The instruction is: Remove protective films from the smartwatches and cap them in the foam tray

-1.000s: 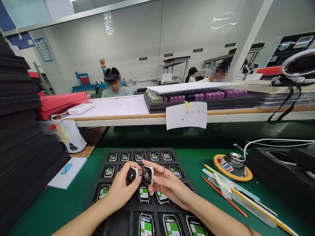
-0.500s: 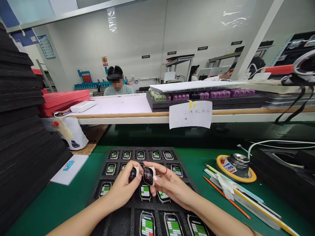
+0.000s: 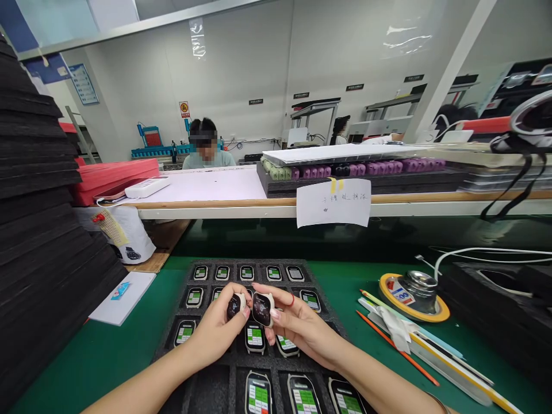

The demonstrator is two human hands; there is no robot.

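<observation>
My left hand (image 3: 219, 319) is closed around a smartwatch body with a dark screen (image 3: 234, 306), partly covered by the fingers. Beside it, my right hand (image 3: 293, 319) grips a second smartwatch body (image 3: 263, 309) by its edges, its dark screen facing me with faint marks on it. The two watches are side by side, close together. Beneath both hands lies a black foam tray (image 3: 233, 368) with watch bodies in its compartments, many showing green and white grids, such as the near watch (image 3: 259, 394). My hands hide part of the middle rows.
A tall stack of black foam sheets (image 3: 38, 247) stands at left, near a white pad (image 3: 123, 299). To the right lie a tape roll with a metal container (image 3: 416, 293), an orange stick (image 3: 397, 348) and other slim tools. A shelf (image 3: 224, 211) crosses ahead; a person (image 3: 204, 146) sits beyond.
Both hands keep hold of the two watches in nearly the same place. The view has shifted very slightly; nothing else has visibly moved on the bench.
</observation>
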